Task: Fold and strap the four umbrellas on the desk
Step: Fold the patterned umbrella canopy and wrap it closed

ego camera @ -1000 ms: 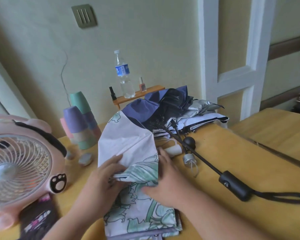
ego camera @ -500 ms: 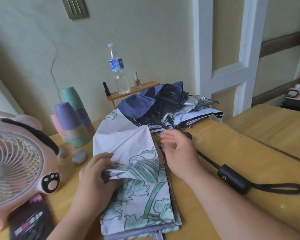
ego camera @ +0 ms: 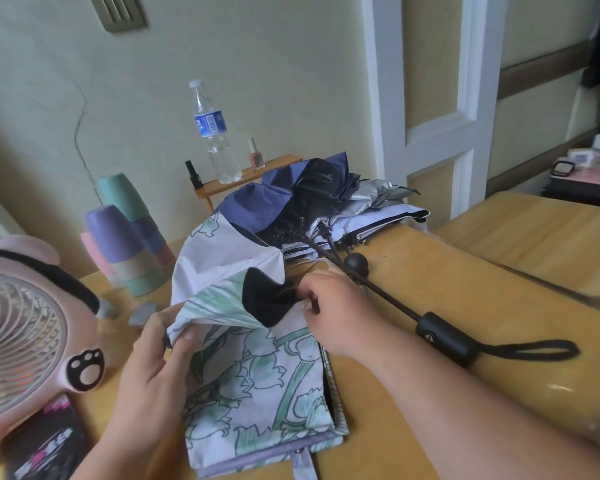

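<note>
Since half a second ago, the right hand (ego camera: 340, 306) has dropped from beside the black shaft onto the floral umbrella (ego camera: 274, 386). It now pinches a pleat of the canopy, turning the cloth back so a patch of black lining (ego camera: 265, 296) shows. The left hand (ego camera: 153, 368) still pinches the neighbouring fold at the canopy's left edge, thumb on top and fingers curled beneath. The floral umbrella lies collapsed along the near middle of the bench (ego camera: 465, 289), with its strap tab (ego camera: 302, 459) hanging unfastened at the near end. Touching its far end sits a pile of other umbrellas (ego camera: 312, 199) in navy, black and silver, all loose. One long black handle (ego camera: 445, 337) with a wrist loop reaches out to the right across the bench. The person seems to be gathering pleats on this umbrella, so folding is under way and none of the four looks finished. The pleats probably need laying one way before rolling and strapping.
</note>
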`<state>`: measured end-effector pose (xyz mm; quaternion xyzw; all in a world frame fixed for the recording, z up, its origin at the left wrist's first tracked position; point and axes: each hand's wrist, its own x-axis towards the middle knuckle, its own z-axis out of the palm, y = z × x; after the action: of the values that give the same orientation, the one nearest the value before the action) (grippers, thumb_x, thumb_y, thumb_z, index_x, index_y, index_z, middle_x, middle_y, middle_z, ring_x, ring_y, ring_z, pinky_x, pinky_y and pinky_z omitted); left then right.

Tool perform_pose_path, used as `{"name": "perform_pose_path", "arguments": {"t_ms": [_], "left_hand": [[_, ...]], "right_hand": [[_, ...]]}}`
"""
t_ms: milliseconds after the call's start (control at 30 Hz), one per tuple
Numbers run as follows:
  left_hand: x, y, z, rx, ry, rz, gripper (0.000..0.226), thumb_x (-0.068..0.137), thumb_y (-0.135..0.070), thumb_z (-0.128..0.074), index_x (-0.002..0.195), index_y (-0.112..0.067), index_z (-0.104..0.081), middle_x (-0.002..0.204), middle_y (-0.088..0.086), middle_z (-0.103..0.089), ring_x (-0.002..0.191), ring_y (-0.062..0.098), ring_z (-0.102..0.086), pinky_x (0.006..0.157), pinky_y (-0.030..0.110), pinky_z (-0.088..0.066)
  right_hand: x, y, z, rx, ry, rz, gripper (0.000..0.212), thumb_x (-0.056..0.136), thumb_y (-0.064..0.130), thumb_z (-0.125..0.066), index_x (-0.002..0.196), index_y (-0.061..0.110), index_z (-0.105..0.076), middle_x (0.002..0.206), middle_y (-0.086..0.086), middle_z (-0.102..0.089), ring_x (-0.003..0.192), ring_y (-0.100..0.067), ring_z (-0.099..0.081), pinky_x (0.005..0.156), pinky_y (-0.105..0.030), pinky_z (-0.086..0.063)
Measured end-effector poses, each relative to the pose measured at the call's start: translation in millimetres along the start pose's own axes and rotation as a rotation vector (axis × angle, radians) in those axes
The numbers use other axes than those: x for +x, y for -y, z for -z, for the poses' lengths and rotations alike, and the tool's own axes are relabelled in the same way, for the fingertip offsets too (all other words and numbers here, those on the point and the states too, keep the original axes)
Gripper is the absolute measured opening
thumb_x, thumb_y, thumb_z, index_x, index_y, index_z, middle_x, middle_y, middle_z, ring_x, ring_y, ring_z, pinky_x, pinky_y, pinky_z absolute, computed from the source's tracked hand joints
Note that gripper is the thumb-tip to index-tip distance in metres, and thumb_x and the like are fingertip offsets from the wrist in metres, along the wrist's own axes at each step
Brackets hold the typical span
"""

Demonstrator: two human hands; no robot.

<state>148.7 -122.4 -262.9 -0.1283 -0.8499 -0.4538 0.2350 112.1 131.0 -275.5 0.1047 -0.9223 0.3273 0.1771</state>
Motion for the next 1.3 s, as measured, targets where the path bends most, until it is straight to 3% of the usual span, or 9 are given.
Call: {"name": "perform_pose_path", "arguments": {"t_ms": [133,233,333,600,733,867,967,1133,1300], "left_hand": [[1,1,3,0.072,0.022,0.003,0.014,0.089,-0.049,-0.060,0.102,-0.054,-0.057,0.105,-0.029,-0.065,0.105,0.006,-0.057,0.092,0.028,-0.044],[4,5,2,0.179,0.110,0.109,0.052,0.074,-0.042,-0.087,0.116,-0.046,-0.056,0.117,-0.032,-0.062,0.124,0.020,-0.053,0.102,0.047,-0.045],[10,5,-4,0.315,0.134,0.121,0.066,0.067,-0.040,-0.091,0.121,-0.047,-0.054,0.114,-0.022,-0.063,0.118,0.012,-0.043,0.105,0.053,-0.041],[14,20,-2,0.350,0.065,0.073,0.041,0.077,-0.009,-0.073,0.084,-0.043,-0.050,0.115,-0.032,-0.064,0.115,0.030,-0.050,0.090,0.049,-0.046],[17,26,-6,0.365,0.060,-0.117,0.046,0.067,-0.010,-0.072,0.073,-0.042,-0.039,0.111,-0.019,-0.067,0.102,0.016,-0.054,0.089,0.052,-0.043],[16,25,-6,0.342,0.076,-0.190,0.041,0.063,-0.013,-0.066,0.068,-0.033,-0.030,0.113,-0.018,-0.067,0.104,0.014,-0.054,0.086,0.043,-0.033],[14,23,-4,0.315,0.081,-0.198,0.044,0.065,-0.007,-0.071,0.068,-0.027,-0.032,0.118,-0.023,-0.064,0.113,-0.006,-0.049,0.091,0.042,-0.033],[6,16,0,0.253,0.129,-0.132,0.051,0.070,0.005,-0.077,0.070,-0.027,-0.037,0.117,-0.030,-0.066,0.118,-0.019,-0.038,0.091,0.044,-0.036],[2,14,3,0.266,0.162,-0.100,0.051,0.072,0.005,-0.075,0.074,-0.032,-0.039,0.122,-0.040,-0.061,0.114,0.011,-0.044,0.087,0.038,-0.038]], "right_hand": [[2,2,0,-0.005,-0.020,-0.010,0.022,0.092,0.012,-0.060,0.077,0.027,-0.053,0.078,0.012,-0.042,0.093,-0.015,-0.042,0.075,-0.036,-0.048],[3,3,-2,-0.065,-0.018,-0.040,0.021,0.095,0.020,-0.061,0.075,0.019,-0.056,0.089,0.005,-0.050,0.101,-0.023,-0.049,0.077,-0.036,-0.050],[5,6,-5,-0.159,-0.026,-0.046,0.024,0.095,0.020,-0.060,0.075,0.021,-0.047,0.102,0.001,-0.051,0.109,-0.024,-0.049,0.071,-0.031,-0.037],[6,12,-6,-0.234,0.006,-0.101,0.023,0.089,0.006,-0.054,0.073,0.020,-0.043,0.084,0.003,-0.047,0.081,-0.029,-0.049,0.056,-0.033,-0.031],[8,4,-7,0.000,-0.042,-0.123,0.032,0.088,0.010,-0.053,0.114,0.028,-0.059,0.097,0.007,-0.061,0.095,-0.024,-0.061,0.077,-0.041,-0.055],[7,2,-5,0.229,-0.120,-0.111,0.052,0.092,0.007,-0.052,0.139,0.030,-0.052,0.112,0.011,-0.056,0.099,-0.014,-0.058,0.091,-0.043,-0.054],[9,5,-5,0.244,-0.135,-0.072,0.055,0.095,0.009,-0.055,0.146,0.028,-0.049,0.130,0.010,-0.054,0.107,-0.015,-0.059,0.097,-0.041,-0.052],[10,4,-6,0.208,-0.123,-0.015,0.038,0.094,0.002,-0.055,0.130,0.010,-0.066,0.127,-0.002,-0.063,0.110,-0.022,-0.062,0.101,-0.034,-0.050],[10,4,-5,0.160,-0.151,-0.046,0.025,0.094,0.009,-0.053,0.114,0.006,-0.069,0.105,-0.006,-0.069,0.099,-0.026,-0.064,0.086,-0.043,-0.056]]}}
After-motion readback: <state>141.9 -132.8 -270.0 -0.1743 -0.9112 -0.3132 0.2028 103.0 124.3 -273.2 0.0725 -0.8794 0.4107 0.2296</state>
